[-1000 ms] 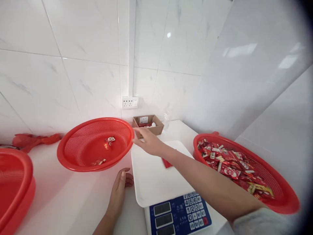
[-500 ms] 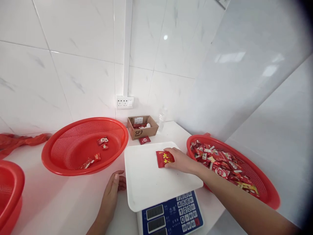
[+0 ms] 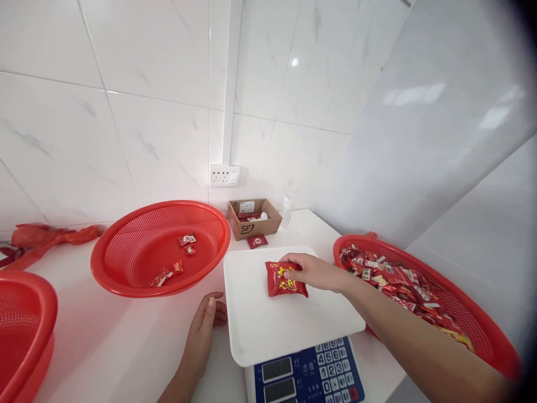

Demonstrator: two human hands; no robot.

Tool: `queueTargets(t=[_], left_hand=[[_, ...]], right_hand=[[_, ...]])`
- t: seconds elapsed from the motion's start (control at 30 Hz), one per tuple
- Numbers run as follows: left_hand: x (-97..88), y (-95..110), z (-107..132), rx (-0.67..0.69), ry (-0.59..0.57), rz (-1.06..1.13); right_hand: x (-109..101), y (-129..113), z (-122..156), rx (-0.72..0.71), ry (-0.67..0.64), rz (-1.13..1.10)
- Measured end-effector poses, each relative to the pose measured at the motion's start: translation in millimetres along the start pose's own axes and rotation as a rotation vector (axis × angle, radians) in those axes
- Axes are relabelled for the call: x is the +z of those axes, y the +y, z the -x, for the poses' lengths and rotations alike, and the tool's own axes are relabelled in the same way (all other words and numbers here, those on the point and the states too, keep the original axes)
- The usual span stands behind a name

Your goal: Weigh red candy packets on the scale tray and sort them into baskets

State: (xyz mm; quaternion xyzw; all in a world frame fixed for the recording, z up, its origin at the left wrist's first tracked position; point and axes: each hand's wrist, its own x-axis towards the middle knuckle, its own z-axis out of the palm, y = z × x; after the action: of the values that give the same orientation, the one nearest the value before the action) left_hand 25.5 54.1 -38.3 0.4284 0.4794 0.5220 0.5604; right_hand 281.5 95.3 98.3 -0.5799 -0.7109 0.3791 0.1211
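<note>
A red packet with yellow lettering (image 3: 274, 282) is at the middle of the white tray (image 3: 260, 341) of a digital scale (image 3: 308, 375). My right hand (image 3: 314, 272) grips the packet from its right side, with the thumb across its front and the fingers behind its upper edge. Whether the packet rests on the tray or is just above it, I cannot tell. Beside the tray's left edge, my left hand (image 3: 205, 324) is empty, its fingers loosely bent and apart from the thumb.
Several small wrapped snacks lie in a red mesh basket (image 3: 104, 274) at left. Another red basket (image 3: 495, 336), full of red packets, stands at right. Behind the scale are a cardboard box (image 3: 260, 226), a loose red packet (image 3: 257, 241) and a clear bottle (image 3: 287, 210). A third basket (image 3: 46, 313) is far left.
My right thumb has moved onto the packet's front, and more of the packet shows, turned slightly. My left hand stays beside the tray. The whole view has shifted slightly.
</note>
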Motion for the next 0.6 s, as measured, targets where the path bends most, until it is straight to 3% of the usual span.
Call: queueTargets(t=[0.3,0.5,0.6], left_hand=[[3.5,3.6,0.1,0.002,-0.006,0.002],[2.7,4.7,0.4,-0.014,-0.013,0.024],[1.6,4.7,-0.4,-0.008,-0.009,0.027]], right_hand=[[-1.6,-20.8,-8.0,0.035,-0.035,0.098],[3.6,-53.4,-7.2,-0.315,0.039,-0.523],[8.5,-56.8,-0.1,-0.306,0.042,-0.46]])
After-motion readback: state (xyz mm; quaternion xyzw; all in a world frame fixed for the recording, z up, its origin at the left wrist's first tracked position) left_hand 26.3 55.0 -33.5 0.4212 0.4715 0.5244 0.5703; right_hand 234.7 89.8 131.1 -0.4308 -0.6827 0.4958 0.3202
